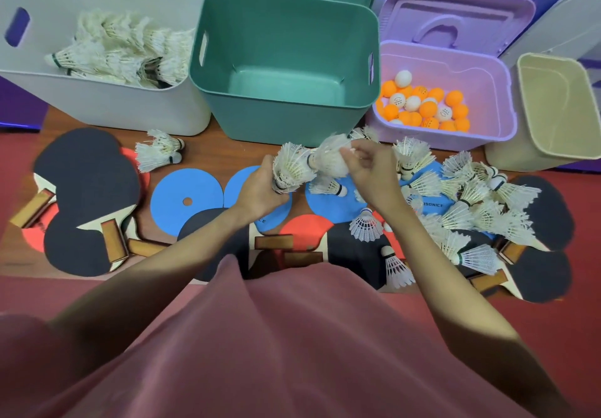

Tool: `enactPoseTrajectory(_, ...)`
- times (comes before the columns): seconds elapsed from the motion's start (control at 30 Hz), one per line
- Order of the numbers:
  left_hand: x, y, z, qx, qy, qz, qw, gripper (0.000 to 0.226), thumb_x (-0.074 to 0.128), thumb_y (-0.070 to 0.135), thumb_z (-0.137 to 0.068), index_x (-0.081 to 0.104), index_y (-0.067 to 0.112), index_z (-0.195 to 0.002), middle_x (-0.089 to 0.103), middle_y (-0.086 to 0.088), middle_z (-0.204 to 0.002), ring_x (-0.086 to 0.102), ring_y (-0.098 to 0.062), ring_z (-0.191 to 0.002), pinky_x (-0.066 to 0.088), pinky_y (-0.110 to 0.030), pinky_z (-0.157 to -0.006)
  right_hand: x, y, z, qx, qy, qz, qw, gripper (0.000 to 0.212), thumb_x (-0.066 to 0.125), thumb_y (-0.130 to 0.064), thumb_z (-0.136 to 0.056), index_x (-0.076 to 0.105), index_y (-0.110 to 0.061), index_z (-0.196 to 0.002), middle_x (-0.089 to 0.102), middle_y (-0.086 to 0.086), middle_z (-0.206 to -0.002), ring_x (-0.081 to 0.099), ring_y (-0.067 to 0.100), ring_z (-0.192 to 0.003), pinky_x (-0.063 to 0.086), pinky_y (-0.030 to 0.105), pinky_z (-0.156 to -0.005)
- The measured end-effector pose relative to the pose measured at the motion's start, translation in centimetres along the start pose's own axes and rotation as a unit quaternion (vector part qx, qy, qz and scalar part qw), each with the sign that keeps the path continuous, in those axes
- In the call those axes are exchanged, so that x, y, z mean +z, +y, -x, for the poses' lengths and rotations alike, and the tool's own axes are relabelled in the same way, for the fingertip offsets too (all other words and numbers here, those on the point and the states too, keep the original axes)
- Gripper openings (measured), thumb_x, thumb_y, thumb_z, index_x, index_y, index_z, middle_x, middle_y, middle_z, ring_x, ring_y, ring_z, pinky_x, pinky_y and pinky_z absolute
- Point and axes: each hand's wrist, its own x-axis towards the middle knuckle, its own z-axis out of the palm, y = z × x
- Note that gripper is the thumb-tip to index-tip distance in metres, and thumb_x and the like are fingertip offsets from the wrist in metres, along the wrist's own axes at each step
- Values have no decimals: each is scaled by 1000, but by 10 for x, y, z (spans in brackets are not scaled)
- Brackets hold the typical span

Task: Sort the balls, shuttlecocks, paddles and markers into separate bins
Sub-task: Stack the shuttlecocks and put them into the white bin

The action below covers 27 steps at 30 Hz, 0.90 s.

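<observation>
White shuttlecocks [292,170] clamped in left grip [260,190]; right grip [367,170] pinches another shuttlecock [328,157] (blurred).

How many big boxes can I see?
4: white bin far left with shuttlecocks, green bin beside it, purple bin with balls, beige bin far right.

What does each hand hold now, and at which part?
The left hand grips a shuttlecock low, near its cork end. The right hand pinches the feathers of a second shuttlecock.
</observation>
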Motion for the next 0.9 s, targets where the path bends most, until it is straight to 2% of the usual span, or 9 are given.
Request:
enactPoseTrajectory(0.1,2,6,0,53,-9,-2,999,46,70,-1,-72,43,-1,-110,60,-11,-87,57,-27,-75,42,-38,-62,16,7,4,1,-40,57,998,9,62,-13,-88,64,-4,-88,40,-3,-53,39,9,-49,39,28,-57)
enactPoseTrajectory(0.27,5,7,2,91,-3,34,995,59,77,4,-71,46,6,-122,60,6,-95,55,-5,-73,46,-19,-63,28,9,3,-3,-75,-5,997,14,62,-15,-88,54,-5,-96,43,-6,-48,41,12,-45,38,29,-55)
enactPoseTrajectory(0.4,2,0,9,64,25,61,996,50,71,19,-68,48,4,-110,62,-3,-92,59,-19,-81,48,-38,-68,31,16,-5,71,-47,-89,992,22,50,-28,-97,55,-7,-91,55,2,-55,51,14,-50,42,30,-53)
enactPoseTrajectory(0.5,-2,-4,12,44,47,67,996,45,74,14,-70,47,3,-104,62,-8,-91,59,-21,-77,46,-34,-64,34,38,-11,119,-50,27,991,31,48,-27,-96,56,-1,-82,64,13,-65,61,25,-64,49,40,-65)
enactPoseTrajectory(0.57,-6,-8,12,34,58,70,995,48,77,4,-70,45,10,-105,60,4,-90,56,-2,-75,44,-17,-61,39,48,-11,157,-91,123,976,28,57,-31,-91,53,-4,-85,63,10,-72,61,29,-74,47,37,-66)
enactPoseTrajectory(0.63,-9,-10,13,27,60,72,995,52,77,1,-69,43,13,-106,55,15,-89,53,6,-77,41,-9,-62,48,50,-8,186,-113,167,962,37,62,-38,-86,48,-6,-99,53,2,-75,55,27,-76,38,32,-63)
enactPoseTrajectory(0.73,-11,-12,14,27,59,68,996,49,76,-1,-69,45,8,-105,58,5,-90,52,-1,-76,41,-11,-61,60,50,-7,193,-111,215,951,50,62,-42,-85,45,-1,-108,54,7,-84,56,26,-82,33,32,-63)
enactPoseTrajectory(0.8,-13,-11,14,31,59,62,996,47,76,-1,-69,46,3,-105,60,-5,-94,54,-10,-77,43,-18,-61,63,50,-7,200,-121,238,943,40,59,-38,-88,49,-2,-102,55,7,-85,55,26,-86,34,32,-65)
enactPoseTrajectory(0.9,-15,-11,13,34,58,50,997,47,76,-1,-69,46,1,-105,61,-9,-95,57,-19,-83,45,-32,-66,56,51,-4,202,-130,243,940,28,54,-23,-89,38,-10,-69,42,3,-68,47,24,-76,30,31,-62)
